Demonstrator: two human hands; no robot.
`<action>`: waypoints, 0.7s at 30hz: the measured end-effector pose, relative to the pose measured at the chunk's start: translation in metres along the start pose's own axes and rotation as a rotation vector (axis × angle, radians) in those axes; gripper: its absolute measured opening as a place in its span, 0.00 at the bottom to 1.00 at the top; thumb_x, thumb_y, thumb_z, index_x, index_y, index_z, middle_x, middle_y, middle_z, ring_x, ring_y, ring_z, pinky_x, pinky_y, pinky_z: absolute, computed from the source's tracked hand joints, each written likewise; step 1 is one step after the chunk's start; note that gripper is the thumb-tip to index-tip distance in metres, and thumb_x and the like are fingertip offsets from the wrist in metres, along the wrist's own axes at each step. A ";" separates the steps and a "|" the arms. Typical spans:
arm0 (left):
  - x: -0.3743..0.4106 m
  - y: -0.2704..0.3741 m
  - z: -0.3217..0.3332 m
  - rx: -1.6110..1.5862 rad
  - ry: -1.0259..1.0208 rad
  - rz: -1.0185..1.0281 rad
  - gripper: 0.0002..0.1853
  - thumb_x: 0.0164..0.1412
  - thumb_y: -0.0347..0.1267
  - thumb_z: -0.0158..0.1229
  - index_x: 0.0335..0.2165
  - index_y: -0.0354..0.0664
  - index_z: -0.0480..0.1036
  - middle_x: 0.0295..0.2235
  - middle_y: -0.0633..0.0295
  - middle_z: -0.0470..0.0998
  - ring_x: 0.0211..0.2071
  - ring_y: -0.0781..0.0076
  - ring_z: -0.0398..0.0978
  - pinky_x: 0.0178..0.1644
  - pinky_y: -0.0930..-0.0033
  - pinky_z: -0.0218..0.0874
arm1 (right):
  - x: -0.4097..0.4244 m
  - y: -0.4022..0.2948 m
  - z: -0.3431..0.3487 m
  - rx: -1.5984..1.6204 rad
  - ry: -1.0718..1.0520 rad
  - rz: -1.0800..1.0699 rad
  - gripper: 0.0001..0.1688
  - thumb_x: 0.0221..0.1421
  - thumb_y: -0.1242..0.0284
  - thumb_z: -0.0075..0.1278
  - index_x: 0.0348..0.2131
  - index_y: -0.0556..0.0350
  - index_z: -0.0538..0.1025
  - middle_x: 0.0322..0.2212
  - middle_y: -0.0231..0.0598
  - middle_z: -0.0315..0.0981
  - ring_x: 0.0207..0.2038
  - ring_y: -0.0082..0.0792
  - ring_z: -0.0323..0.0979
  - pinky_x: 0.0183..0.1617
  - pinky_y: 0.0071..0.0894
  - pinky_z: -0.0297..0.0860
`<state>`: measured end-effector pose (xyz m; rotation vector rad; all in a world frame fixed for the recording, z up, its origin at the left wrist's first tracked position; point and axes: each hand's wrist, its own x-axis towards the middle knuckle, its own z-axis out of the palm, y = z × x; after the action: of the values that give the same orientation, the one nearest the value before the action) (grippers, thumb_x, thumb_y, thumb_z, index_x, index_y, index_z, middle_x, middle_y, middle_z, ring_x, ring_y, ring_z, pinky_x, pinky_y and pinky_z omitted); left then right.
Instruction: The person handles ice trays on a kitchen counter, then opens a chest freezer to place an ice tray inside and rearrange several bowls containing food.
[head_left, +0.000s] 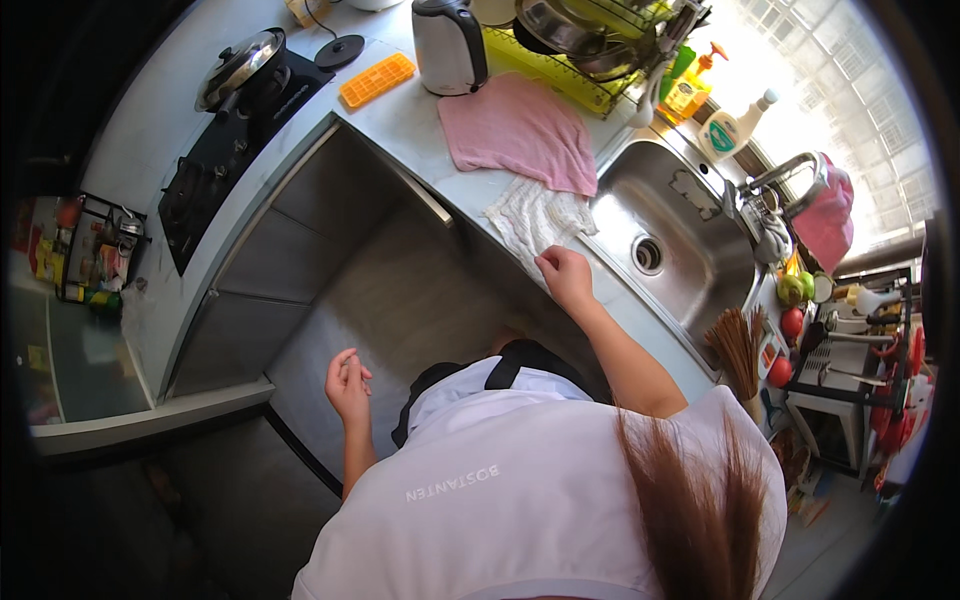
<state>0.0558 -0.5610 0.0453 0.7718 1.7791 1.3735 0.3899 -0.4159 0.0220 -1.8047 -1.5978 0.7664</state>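
At the counter's front edge, a crumpled white cloth (536, 217) lies partly under a pink towel (517, 131). My right hand (567, 276) has its fingertips pinched at the near end of the white cloth, left of the stainless steel sink (675, 232). Loosely curled and holding nothing, my left hand (349, 381) hangs over the floor, away from the counter. A dark drain opening (646, 256) shows in the sink's bottom.
An orange ice cube tray (377, 80) and an electric kettle (448, 49) stand behind the towel. Left is a black gas hob (225, 150) bearing a lidded pan (244, 67). A curved faucet (787, 176) rises beyond the sink; a dish rack (585, 52) stands at the back.
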 end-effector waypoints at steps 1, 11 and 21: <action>0.009 0.001 -0.002 0.037 0.023 -0.008 0.09 0.56 0.28 0.49 0.37 0.36 0.68 0.15 0.68 0.67 0.12 0.88 0.56 0.13 0.85 0.46 | 0.011 -0.002 0.007 0.002 0.014 -0.011 0.06 0.42 0.72 0.50 0.22 0.56 0.75 0.19 0.43 0.71 0.24 0.42 0.70 0.28 0.36 0.65; 0.177 0.054 0.037 0.054 0.059 -0.004 0.08 0.56 0.29 0.51 0.35 0.38 0.68 0.19 0.67 0.69 0.14 0.89 0.59 0.14 0.86 0.49 | 0.165 -0.067 0.063 0.068 0.096 -0.227 0.06 0.41 0.77 0.46 0.24 0.60 0.74 0.22 0.47 0.71 0.25 0.44 0.70 0.30 0.36 0.66; 0.392 0.105 0.122 0.175 -0.188 0.160 0.05 0.55 0.30 0.52 0.30 0.39 0.69 0.19 0.67 0.70 0.12 0.89 0.58 0.11 0.87 0.47 | 0.291 -0.155 0.135 0.037 0.041 -0.265 0.05 0.41 0.75 0.50 0.19 0.60 0.71 0.19 0.48 0.70 0.25 0.48 0.69 0.29 0.41 0.65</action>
<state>-0.0510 -0.1513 0.0529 1.1209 1.7344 1.2117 0.2193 -0.1035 0.0429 -1.5324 -1.7400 0.6274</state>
